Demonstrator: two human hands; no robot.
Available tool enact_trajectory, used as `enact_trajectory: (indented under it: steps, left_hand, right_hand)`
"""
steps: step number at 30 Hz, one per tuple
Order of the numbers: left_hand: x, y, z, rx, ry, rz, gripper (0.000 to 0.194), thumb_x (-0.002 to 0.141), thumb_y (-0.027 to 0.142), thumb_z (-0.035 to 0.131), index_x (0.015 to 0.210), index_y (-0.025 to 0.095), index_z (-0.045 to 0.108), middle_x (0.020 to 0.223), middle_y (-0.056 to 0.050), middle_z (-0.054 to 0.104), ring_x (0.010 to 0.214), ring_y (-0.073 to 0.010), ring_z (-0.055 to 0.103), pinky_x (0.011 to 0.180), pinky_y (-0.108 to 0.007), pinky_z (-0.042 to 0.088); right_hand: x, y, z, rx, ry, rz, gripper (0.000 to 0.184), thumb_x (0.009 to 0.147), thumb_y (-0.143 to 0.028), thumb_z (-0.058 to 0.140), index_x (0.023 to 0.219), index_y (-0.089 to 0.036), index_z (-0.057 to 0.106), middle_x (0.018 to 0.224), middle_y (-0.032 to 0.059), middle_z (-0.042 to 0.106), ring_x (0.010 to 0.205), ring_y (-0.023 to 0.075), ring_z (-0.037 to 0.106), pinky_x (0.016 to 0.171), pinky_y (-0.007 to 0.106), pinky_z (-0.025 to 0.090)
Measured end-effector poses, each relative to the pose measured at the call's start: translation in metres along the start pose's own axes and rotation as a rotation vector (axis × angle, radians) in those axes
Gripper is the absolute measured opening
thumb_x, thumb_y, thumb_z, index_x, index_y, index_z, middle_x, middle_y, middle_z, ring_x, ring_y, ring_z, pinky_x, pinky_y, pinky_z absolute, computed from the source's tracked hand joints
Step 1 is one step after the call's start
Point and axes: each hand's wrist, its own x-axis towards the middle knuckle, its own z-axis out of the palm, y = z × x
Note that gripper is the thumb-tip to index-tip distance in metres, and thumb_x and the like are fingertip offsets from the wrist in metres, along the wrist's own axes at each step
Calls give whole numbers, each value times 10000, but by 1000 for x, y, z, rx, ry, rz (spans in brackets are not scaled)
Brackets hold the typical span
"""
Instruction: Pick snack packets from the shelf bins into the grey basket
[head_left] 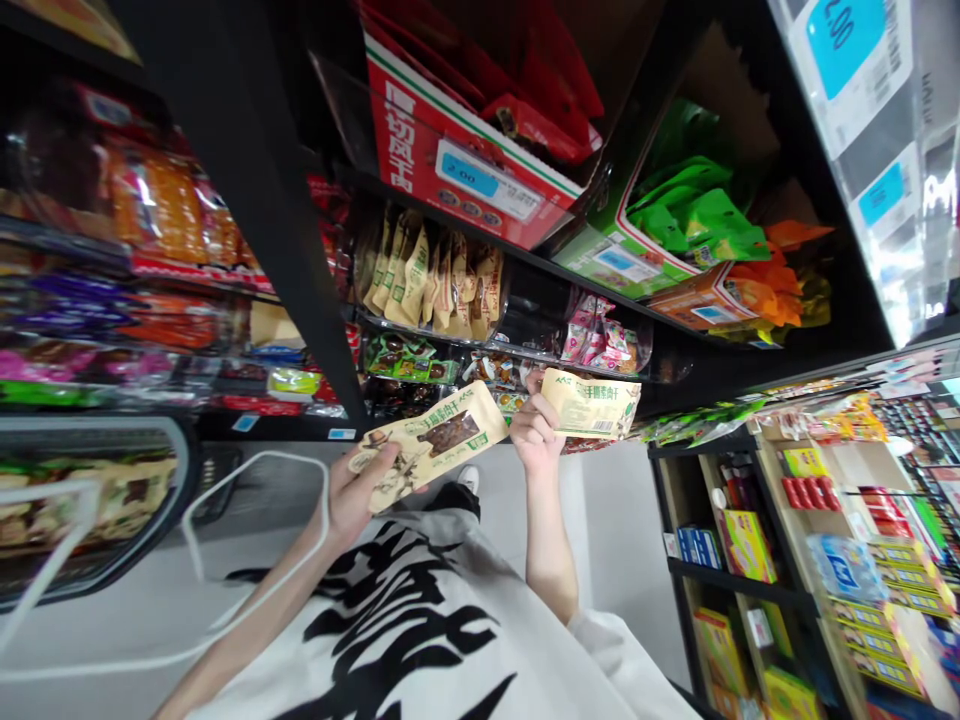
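Note:
My left hand [355,492] grips the lower left end of a tan snack packet [450,440]. Green print, a drawing and a clear window with dark brown pieces show on its front. In my right hand [535,428] is a second tan packet [600,404], held by its left end. A barcode and green print mark the side facing me. Both packets are in front of my chest, tilted differently, their near ends close together. Beyond them, similar tan packets [409,270] stand in a row in a shelf bin.
Above the bins, a red box [465,170] and a green box [615,255] hold snack bags. Small wrapped snacks [409,358] lie in lower bins. A dark shelf post [255,190] slants at left, above a basket [97,425]. A white cord [259,455] loops near my left arm.

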Motion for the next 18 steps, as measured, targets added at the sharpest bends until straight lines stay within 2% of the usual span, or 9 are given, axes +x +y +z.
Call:
enact_trajectory:
  steps: [6,9,11,15,18]
  left_hand:
    - [1,-3,3,-20,-11,-15,627,648,480,879,1134,133,686,914,-126,803,748,-298,768,561,-354,653]
    - [2,-2,6,-42,-6,-19,679,632,483,889,1152,108,665,904,-139,795,785,-312,767,572,-364,651]
    - [4,-3,8,-52,12,-23,683,635,490,883,1153,103,662,889,-133,792,790,-309,764,576,-358,645]
    - [9,-15,7,-59,58,-58,608,612,501,865,1056,123,694,784,-97,782,744,-306,756,581,-356,625]
    - [10,-25,1,-76,86,-84,500,663,478,811,1028,155,705,867,-109,789,846,-332,755,661,-393,631]
  right_hand:
    - [-3,-4,3,-69,33,-17,122,993,-217,549,883,-215,600,469,-163,301,292,9,60,323,146,102]
    - [-4,-5,2,-245,33,-41,87,987,-271,572,915,-228,595,482,-168,250,312,11,-22,317,156,58]
    - [-2,-1,0,-482,39,-46,104,953,-342,623,964,-245,587,498,-156,285,314,24,45,326,170,98]
    - [1,16,-7,-1186,108,-146,293,897,-432,675,1083,-245,547,553,-91,502,416,102,393,443,209,313]
    - [-2,28,-15,-1581,132,-238,309,937,-453,597,1121,-210,548,613,-45,605,500,133,471,541,240,375]
